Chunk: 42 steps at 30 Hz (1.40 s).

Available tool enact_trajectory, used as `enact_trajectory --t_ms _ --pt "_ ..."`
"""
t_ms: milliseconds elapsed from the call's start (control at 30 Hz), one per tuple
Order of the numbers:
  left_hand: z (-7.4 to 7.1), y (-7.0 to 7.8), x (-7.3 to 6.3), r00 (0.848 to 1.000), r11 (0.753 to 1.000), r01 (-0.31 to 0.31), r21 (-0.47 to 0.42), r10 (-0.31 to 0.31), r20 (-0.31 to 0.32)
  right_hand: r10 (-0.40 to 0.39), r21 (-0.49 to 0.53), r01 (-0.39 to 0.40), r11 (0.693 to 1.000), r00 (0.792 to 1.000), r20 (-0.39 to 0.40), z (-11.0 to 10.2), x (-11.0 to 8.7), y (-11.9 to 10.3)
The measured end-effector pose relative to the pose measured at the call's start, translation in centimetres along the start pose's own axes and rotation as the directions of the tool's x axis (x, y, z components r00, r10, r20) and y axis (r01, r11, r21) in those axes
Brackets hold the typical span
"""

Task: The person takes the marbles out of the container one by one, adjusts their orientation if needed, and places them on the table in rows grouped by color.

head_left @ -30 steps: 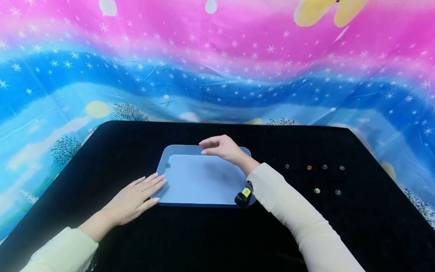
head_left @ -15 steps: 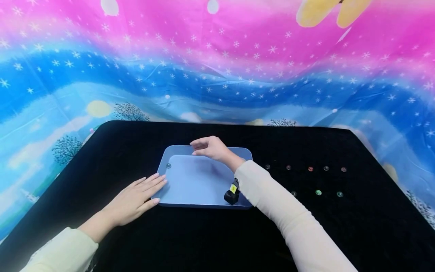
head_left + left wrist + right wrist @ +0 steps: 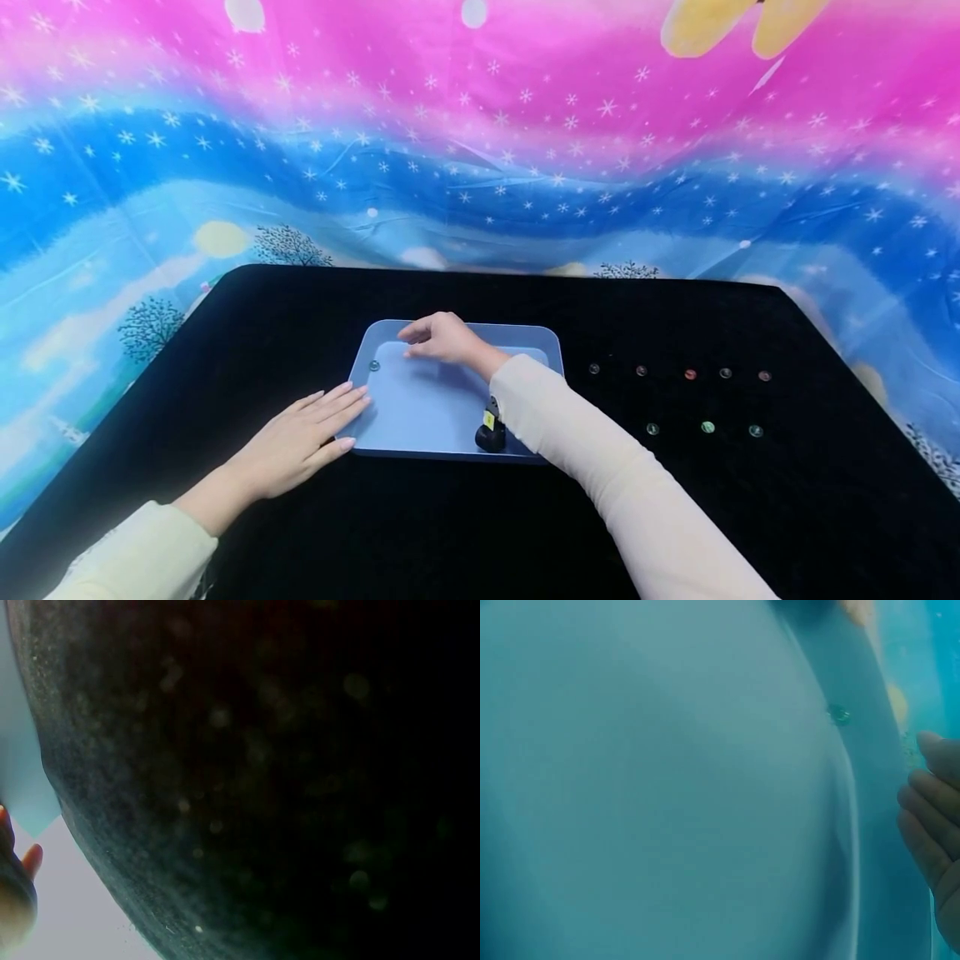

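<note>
A shallow light-blue tray [image 3: 420, 408] lies on the black cloth, with one small greenish glass marble [image 3: 374, 366] near its far left corner. The same marble [image 3: 840, 714] appears by the tray wall in the right wrist view. My left hand [image 3: 296, 437] lies flat with straight fingers, its fingertips on the tray's left rim. Over the far part of the tray hovers my right hand [image 3: 446, 339], fingers extended and thumb a little apart. In the right wrist view, the right hand's fingers [image 3: 934, 814] show nothing held. The left wrist view is mostly dark and blurred.
Right of the tray, several marbles lie in two loose rows on the black table [image 3: 450, 533], among them a red one [image 3: 691, 374] and a green one [image 3: 707, 427]. A patterned cloth backdrop [image 3: 480, 150] hangs behind the table.
My right hand has moved left and slightly nearer over the tray. Its sleeve no longer covers the leftmost marbles on the table. The left hand has stayed in place.
</note>
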<state>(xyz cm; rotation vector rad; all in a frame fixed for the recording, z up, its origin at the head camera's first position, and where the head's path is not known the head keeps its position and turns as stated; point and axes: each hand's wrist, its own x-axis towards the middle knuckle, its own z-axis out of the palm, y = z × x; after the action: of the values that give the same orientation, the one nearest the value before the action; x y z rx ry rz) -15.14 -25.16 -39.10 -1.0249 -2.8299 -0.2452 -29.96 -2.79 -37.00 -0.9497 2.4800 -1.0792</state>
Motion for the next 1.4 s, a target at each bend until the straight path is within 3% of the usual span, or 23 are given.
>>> enact_trajectory --t_ms 467,700,867,1400 --pt "0.2 -0.1 0.0 1.000 1.000 -0.010 0.002 0.010 -0.025 0.002 -0.154 0.011 0.988 0.997 0.079 2.2 1.7 -0.8" --pt "0.1 -0.1 0.0 1.000 1.000 0.001 0.004 -0.001 -0.019 -0.053 -0.340 0.079 0.937 0.995 0.085 3.1 2.5 -1.2" --pt "0.1 -0.2 0.1 1.000 1.000 0.003 -0.002 -0.004 -0.017 -0.048 -0.432 0.081 0.898 0.995 0.086 3.7 2.9 -1.6" --pt "0.2 -0.2 0.2 1.000 1.000 0.012 -0.012 -0.012 -0.002 -0.055 -0.509 0.086 0.856 0.996 0.077 4.1 3.5 -1.6"
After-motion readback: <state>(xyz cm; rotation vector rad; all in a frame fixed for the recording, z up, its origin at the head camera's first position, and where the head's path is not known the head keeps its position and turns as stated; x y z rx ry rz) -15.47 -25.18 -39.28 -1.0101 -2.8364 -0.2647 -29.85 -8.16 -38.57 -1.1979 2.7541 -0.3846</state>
